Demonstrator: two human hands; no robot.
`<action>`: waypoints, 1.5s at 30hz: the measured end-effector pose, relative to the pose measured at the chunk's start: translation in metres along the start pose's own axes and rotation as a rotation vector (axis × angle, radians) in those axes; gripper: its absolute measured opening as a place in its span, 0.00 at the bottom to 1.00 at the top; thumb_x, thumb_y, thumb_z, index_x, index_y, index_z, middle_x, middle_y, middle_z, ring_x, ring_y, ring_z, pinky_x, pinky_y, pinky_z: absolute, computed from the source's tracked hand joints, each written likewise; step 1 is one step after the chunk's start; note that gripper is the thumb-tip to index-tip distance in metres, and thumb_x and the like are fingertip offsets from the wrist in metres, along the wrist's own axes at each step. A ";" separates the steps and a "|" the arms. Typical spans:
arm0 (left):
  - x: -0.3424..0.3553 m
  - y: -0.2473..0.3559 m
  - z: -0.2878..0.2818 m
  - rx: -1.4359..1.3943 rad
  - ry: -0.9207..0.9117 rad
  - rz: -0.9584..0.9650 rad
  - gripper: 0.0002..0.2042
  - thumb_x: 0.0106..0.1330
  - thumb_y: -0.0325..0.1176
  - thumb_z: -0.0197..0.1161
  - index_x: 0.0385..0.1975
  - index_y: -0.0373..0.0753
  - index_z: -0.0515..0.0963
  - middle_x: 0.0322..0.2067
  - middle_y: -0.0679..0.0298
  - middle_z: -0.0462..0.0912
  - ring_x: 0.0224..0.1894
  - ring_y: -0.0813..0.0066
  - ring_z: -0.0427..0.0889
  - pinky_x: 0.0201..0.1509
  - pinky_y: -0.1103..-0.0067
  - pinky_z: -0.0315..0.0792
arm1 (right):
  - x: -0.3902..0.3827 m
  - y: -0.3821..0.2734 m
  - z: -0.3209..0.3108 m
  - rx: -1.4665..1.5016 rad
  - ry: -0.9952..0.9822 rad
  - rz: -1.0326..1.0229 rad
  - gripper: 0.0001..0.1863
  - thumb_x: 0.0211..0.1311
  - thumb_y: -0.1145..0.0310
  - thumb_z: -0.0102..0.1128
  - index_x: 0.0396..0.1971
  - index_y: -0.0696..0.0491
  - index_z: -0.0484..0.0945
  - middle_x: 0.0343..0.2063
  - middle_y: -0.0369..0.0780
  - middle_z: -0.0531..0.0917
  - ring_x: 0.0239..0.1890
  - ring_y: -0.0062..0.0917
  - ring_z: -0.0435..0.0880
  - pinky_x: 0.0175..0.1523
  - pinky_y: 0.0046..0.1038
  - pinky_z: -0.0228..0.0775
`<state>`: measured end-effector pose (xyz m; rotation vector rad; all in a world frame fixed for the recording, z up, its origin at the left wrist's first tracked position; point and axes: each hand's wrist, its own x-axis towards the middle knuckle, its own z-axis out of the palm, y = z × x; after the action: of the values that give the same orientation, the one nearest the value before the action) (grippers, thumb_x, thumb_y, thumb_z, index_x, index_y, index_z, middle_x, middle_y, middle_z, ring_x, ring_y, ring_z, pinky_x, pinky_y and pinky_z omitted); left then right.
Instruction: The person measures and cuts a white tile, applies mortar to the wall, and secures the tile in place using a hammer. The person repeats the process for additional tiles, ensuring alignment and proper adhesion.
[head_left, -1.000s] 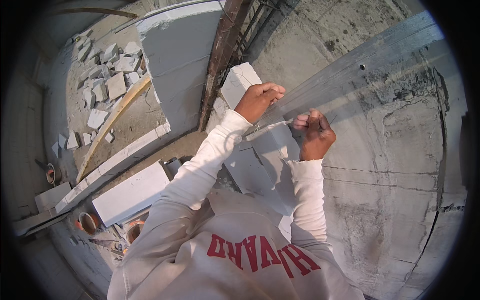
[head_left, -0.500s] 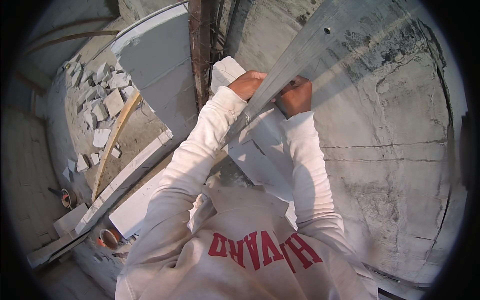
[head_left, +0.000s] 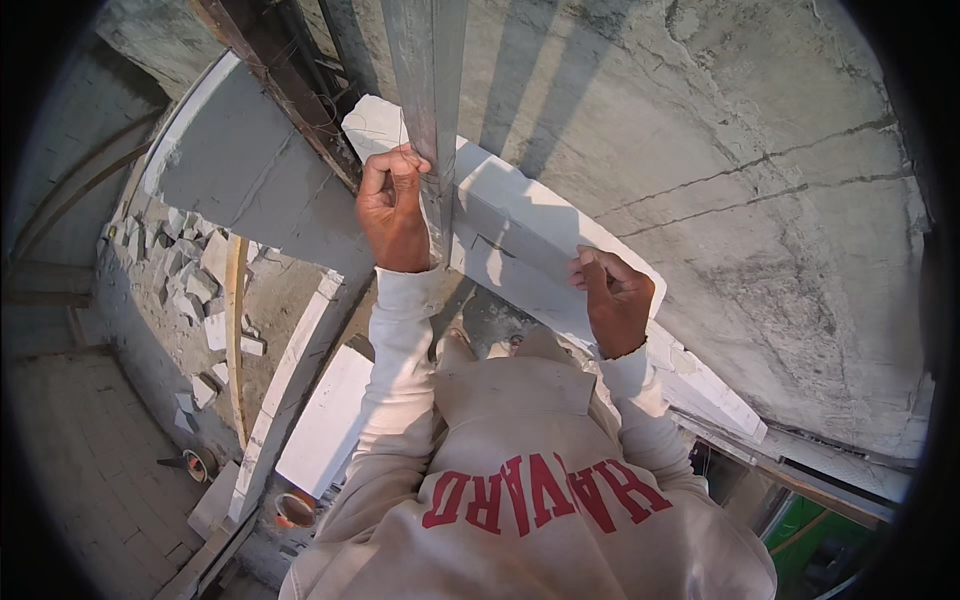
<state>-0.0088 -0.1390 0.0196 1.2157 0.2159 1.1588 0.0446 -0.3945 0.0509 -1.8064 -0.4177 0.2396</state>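
Note:
My left hand (head_left: 393, 212) is raised beside a long grey post (head_left: 428, 70), fingers pinched together close to its left edge. A thin strand seems to curl near those fingertips; what they grip is too small to make out. Lower and to the right, my right hand (head_left: 617, 303) is also closed in a pinch, over the white block wall (head_left: 535, 210), and whatever is between its fingers is hidden. The post's lower end comes down in front of the block wall. A white block end (head_left: 372, 120) shows behind my left hand.
A rusty brown column (head_left: 285, 80) stands beyond a grey wall panel (head_left: 255, 165). Broken white blocks (head_left: 200, 285) lie at left by a curved-looking wooden strip (head_left: 236, 340). A white slab (head_left: 325, 420) and a small bucket (head_left: 294, 510) are nearer. A cracked concrete wall (head_left: 720, 180) rises at right.
Both hands were together at the post; now the right hand has come away toward me and right, and the left stays beside the post. The view has turned, and the post appears more upright.

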 end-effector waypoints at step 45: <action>-0.798 0.005 0.585 0.400 -2.231 -0.578 0.13 0.76 0.33 0.60 0.52 0.31 0.82 0.44 0.56 0.89 0.48 0.75 0.86 0.54 0.77 0.78 | -0.606 0.309 -0.663 -0.084 1.411 0.694 0.10 0.68 0.69 0.62 0.37 0.60 0.87 0.13 0.44 0.76 0.15 0.21 0.69 0.26 0.29 0.65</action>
<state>0.0210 -1.1232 -0.0789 1.9015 -0.8738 -1.1202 -0.2133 -1.2970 -0.0967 -1.6960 1.1977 -0.5931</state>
